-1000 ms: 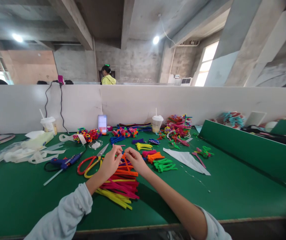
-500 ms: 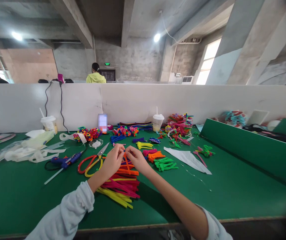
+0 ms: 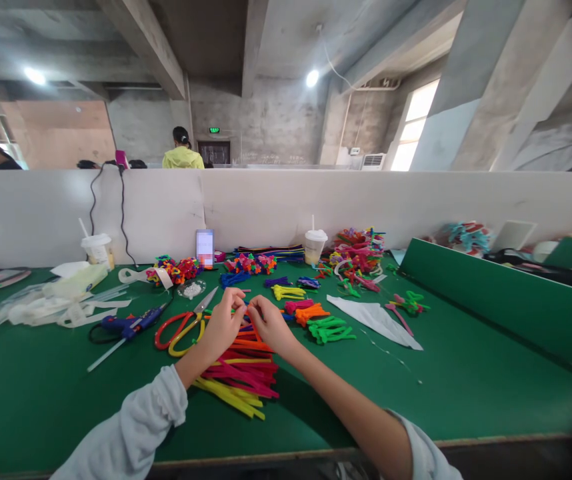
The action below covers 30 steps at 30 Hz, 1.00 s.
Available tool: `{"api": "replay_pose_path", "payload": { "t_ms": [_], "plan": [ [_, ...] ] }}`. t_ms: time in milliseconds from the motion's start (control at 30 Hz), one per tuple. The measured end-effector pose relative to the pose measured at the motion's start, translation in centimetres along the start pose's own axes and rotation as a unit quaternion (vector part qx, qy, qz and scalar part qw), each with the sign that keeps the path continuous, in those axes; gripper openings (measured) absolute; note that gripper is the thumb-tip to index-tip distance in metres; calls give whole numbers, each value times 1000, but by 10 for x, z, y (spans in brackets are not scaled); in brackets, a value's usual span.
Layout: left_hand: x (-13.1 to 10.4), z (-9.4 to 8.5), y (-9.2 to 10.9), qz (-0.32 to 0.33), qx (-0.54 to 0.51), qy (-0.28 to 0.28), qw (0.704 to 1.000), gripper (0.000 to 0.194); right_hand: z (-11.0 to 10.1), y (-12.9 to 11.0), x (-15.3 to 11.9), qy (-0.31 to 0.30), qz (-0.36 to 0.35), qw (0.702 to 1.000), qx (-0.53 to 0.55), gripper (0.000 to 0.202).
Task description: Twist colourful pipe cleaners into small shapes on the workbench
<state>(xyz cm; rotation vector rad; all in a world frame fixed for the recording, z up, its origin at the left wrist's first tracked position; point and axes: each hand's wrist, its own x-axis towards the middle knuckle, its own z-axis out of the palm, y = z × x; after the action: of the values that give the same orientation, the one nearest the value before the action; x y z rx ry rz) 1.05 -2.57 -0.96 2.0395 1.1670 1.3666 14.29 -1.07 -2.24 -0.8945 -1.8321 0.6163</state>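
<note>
My left hand (image 3: 226, 323) and my right hand (image 3: 271, 323) meet fingertip to fingertip above a pile of fuzzy sticks. Each is closed in a pinch; a small bit of blue shows between them, too small to make out. Below them lie orange, red and pink sticks (image 3: 249, 373) and yellow sticks (image 3: 231, 397). Scissors (image 3: 186, 330) with red and yellow handles lie left of my left hand. Bundles of green (image 3: 331, 330), orange (image 3: 312, 312) and yellow (image 3: 289, 292) bent sticks lie to the right of and beyond my hands.
A blue glue gun (image 3: 133, 323) and clear plastic strips lie at left. Two lidded cups (image 3: 315, 247) and a phone (image 3: 205, 248) stand at the back. White paper (image 3: 373, 320) lies at right, before a green divider (image 3: 506, 300). A person in yellow (image 3: 183, 157) is beyond the partition.
My fingertips have shifted slightly, and the fingers of my left hand have lifted a little. The person in yellow appears further left.
</note>
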Motion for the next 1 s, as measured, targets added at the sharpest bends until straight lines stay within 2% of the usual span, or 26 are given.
{"api": "replay_pose_path", "payload": {
  "t_ms": [167,267,500,733,800,933,1000],
  "plan": [
    [1,0,-1,-55,-77,2,996,20,0,4,2,13,41,996,74,19],
    [1,-1,2,-76,-66,-17,995,23,-2,6,4,21,56,993,103,21],
    [1,-1,3,-64,-22,-11,998,24,-2,8,3,20,42,993,105,20],
    [-1,-2,0,-30,26,-16,999,20,0,4,-1,21,7,999,38,17],
    [0,-4,-1,-23,35,-32,999,19,-3,4,-1,3,0,1000,24,15],
    [1,-7,-2,-7,62,-65,996,18,-11,5,2,-72,-2,997,20,15],
    [2,-9,-1,-9,58,-72,996,18,-13,6,4,-85,7,996,37,18]
  ]
}}
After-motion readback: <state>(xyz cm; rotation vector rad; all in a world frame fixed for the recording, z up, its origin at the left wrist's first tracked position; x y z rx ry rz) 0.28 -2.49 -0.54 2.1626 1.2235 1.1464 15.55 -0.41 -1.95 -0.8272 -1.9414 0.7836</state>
